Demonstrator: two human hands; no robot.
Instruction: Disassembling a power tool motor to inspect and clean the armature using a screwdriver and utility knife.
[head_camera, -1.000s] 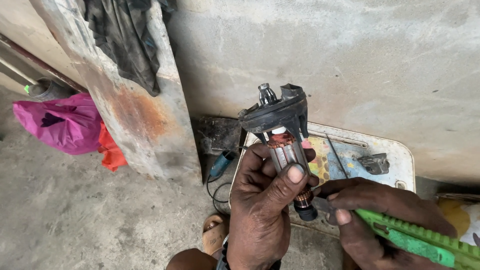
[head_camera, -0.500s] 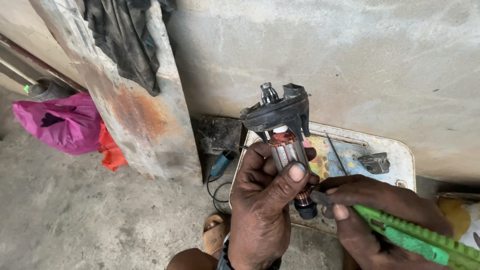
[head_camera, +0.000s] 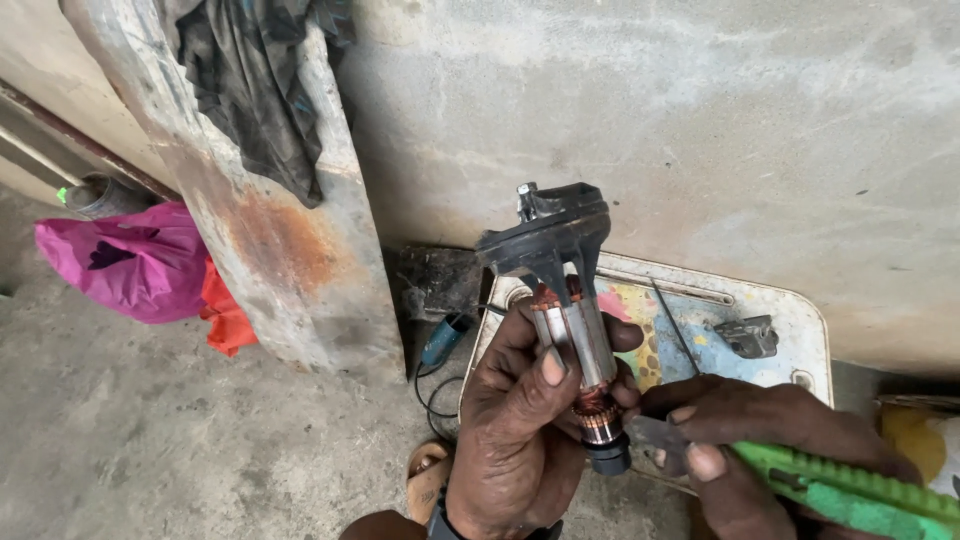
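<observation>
**Motor Rotor Held for Blade Work at the Copper End**

A motor rotor (head_camera: 572, 345) is held upright in the left hand (head_camera: 515, 430). The fingers are wrapped around the steel core from the left, and the thumb (head_camera: 540, 385) is pressed across its front. The black fan (head_camera: 545, 240) is at the top of the rotor, with the shaft tip (head_camera: 526, 192) showing above it. The copper ring (head_camera: 598, 415) and a small black bearing (head_camera: 610, 458) are at the bottom.

A green utility knife (head_camera: 850, 490) is gripped in the right hand (head_camera: 770, 440), just right of the rotor. The fingers are clenched on the handle and the forefinger is extended toward the blade (head_camera: 655, 440). The blade is pointed at the lower end of the rotor, beside the copper ring. Whether the edge is touching the copper cannot be told.

The step in hand is judged to be scraping or cleaning at the copper ring. For the next move, a steady hold on the rotor would be called for, with the blade kept shallow and guided away from the left fingers, which lie close to it. A slip toward the thumb is the main risk.

Behind the rotor, a worn white tray (head_camera: 800, 320) is laid on the concrete floor against the wall, with a thin wire (head_camera: 678, 325) and a small metal bracket (head_camera: 748, 335) on it. Left of the rotor, a rusty slab (head_camera: 290, 250) is leaned on the wall with a dark rag (head_camera: 260, 90) draped over it. Further left, a pink bag (head_camera: 130, 265) and an orange scrap (head_camera: 228, 315) are seen.
</observation>
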